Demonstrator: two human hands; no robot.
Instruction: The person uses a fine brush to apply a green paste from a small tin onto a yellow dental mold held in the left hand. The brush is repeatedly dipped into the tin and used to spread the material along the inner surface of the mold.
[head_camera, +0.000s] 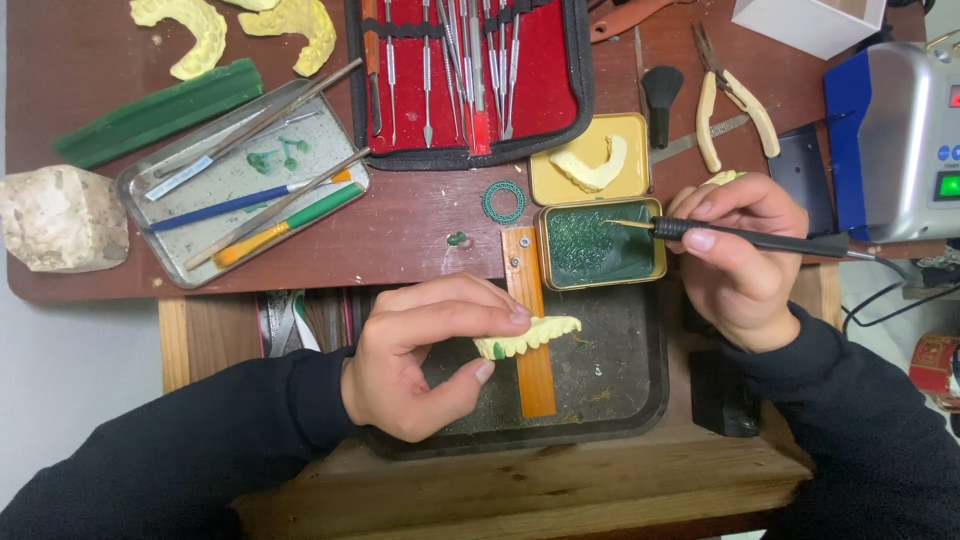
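Black sleeves are seen at the bottom edge, and from them both hands reach over a dark tray (640, 400) set in a wooden bench. A pale yellow tooth cast (528, 336) is pinched by the left hand (420, 355), thumb below and fingers on top, and is held over the tray, just above an orange wooden strip (530, 340) that runs across it. A black pen-shaped tool (750, 238) with a cable is gripped by the right hand (740, 255), fingers closed round its shaft; its thin metal tip is laid over the green wax in a small open tin (600, 245). Touching that tin on the far side, a yellow tin lid (590, 160) is seen with another pale cast piece in it. A green ring (503, 201) lies on the brown table just left of the lid. Farther left, a metal tray (240, 180) holds several long hand tools and green bits. Beyond it, a green wax bar (160, 112) and two more yellow casts are laid. A red-lined case of metal instruments (470, 75) is open at the top, and pliers (735, 100) lie to its right, beside a grey machine (900, 130).
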